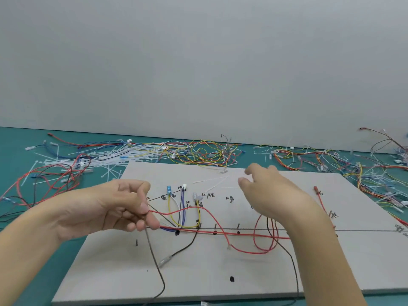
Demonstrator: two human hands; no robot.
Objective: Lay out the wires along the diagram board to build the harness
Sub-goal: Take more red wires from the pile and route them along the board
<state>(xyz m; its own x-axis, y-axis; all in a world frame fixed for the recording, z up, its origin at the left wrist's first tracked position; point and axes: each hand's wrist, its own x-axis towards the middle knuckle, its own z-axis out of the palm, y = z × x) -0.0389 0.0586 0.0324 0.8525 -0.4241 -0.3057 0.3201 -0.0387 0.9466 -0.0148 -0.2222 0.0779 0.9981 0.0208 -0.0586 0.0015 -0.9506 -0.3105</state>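
The grey diagram board (220, 272) lies flat in front of me, with black lines and handwritten labels. Red, yellow, blue, white and black wires (189, 226) run along its main line. My left hand (123, 208) pinches a bundle of wire ends, among them a red wire (220, 226) and a black wire (154, 255), at the line's left end. My right hand (271, 193) hovers above the board's middle with its fingers loosely spread, holding nothing. A white cable tie (212, 184) lies just left of its fingertips.
Tangled wires and white cable ties (123, 155) cover the green table behind the board. More harness bundles (309, 157) lie at the back right. Red and black wires (44, 182) trail off at the left. A grey wall rises behind.
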